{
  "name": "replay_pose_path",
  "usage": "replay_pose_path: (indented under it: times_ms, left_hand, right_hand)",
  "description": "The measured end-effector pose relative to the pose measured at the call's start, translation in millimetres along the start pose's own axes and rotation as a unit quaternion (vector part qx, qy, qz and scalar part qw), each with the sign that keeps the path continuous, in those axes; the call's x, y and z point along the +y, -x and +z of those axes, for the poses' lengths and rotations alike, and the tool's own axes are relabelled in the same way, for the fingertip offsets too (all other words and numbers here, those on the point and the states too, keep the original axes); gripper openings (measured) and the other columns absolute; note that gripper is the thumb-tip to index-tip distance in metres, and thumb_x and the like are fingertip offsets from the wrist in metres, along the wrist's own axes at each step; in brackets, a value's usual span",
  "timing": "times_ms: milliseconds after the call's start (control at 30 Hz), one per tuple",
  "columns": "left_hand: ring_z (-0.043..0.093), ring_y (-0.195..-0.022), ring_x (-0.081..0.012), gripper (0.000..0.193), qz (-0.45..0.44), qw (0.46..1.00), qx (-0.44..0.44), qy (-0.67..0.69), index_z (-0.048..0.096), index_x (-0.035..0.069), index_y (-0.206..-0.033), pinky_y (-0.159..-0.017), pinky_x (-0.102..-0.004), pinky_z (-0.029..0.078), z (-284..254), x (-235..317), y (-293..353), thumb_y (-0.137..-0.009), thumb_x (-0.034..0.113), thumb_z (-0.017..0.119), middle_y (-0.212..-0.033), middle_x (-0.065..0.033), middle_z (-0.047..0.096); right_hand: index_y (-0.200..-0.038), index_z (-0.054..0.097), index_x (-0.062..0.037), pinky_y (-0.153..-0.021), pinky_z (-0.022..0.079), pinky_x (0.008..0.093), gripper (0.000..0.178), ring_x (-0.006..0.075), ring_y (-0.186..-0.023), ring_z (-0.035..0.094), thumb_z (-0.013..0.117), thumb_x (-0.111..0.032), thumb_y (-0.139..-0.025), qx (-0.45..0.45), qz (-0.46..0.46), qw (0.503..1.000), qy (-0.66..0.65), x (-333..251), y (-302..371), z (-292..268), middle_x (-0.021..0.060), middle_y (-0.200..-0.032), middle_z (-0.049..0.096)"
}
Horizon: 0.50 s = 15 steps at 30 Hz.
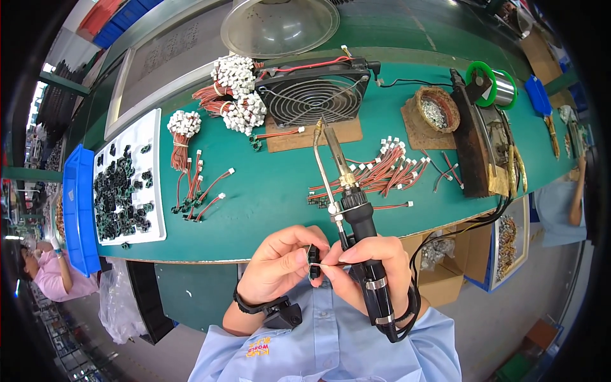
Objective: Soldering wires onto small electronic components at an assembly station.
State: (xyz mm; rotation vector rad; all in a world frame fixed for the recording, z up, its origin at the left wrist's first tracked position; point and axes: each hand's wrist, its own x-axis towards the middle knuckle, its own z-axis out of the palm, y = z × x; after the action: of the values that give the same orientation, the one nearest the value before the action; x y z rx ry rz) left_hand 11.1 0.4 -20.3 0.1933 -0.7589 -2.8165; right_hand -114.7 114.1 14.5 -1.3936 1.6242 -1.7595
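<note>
My left hand (277, 264) is closed, pinching a small black part with a green edge (314, 261) upright between thumb and fingers, just off the table's front edge. In my right hand (382, 264) lies a black soldering iron (358, 213) with a thin metal feed tube along its side. Its tip points away from me, toward the fan. The right thumb and forefinger meet at the black part and seem to pinch a thin wire there; the exact contact is too small to tell. Red-and-black wire leads with white connectors (391, 169) lie beyond the iron.
A black fan (315, 95) stands at the back on a wooden board. Left are a white tray (156, 184) of small black parts, a blue bin (79, 210) and connector bundles (238, 95). Right are a round dish (420, 105), an iron stand (474, 153) and a solder spool (506, 89).
</note>
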Motion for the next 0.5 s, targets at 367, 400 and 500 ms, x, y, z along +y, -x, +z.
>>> replay_pose_path:
  times_ms: [367, 400, 500]
  left_hand:
    - [0.053, -0.082, -0.0169, 0.025, -0.003, 1.000, 0.006, -0.021, 0.051, -0.002, -0.105, -0.064, -0.0279, 0.047, -0.2, 0.3, -0.2, -0.091, 0.018, 0.050, -0.098, -0.0109, 0.049]
    - [0.053, -0.083, -0.0168, 0.025, -0.004, 1.000, 0.007, -0.023, 0.051, -0.002, -0.105, -0.064, -0.0278, 0.047, -0.2, 0.4, -0.1, -0.091, 0.018, 0.050, -0.098, -0.0108, 0.049]
    - [0.053, -0.083, -0.0167, 0.025, -0.005, 1.000, 0.009, -0.026, 0.051, -0.002, -0.105, -0.064, -0.0276, 0.047, -0.4, 1.1, -0.8, -0.091, 0.018, 0.051, -0.099, -0.0108, 0.049]
  right_hand:
    - [-0.097, 0.043, -0.0032, -0.056, 0.052, 0.0269, 0.039, 0.0182, -0.067, 0.065, 0.070, 0.005, -0.071, 0.005, 0.009, 1.000, -0.022, 3.3, 1.9, 1.0, 0.0145, -0.078, 0.063]
    - [-0.097, 0.043, -0.0033, -0.055, 0.052, 0.0269, 0.039, 0.0182, -0.066, 0.065, 0.070, 0.005, -0.071, 0.006, 0.007, 1.000, -0.016, 2.9, 1.2, 0.8, 0.0145, -0.078, 0.063]
    - [-0.097, 0.043, -0.0032, -0.055, 0.052, 0.0268, 0.039, 0.0183, -0.066, 0.065, 0.070, 0.005, -0.071, 0.006, 0.006, 1.000, -0.012, 3.4, 0.3, 0.2, 0.0146, -0.078, 0.063]
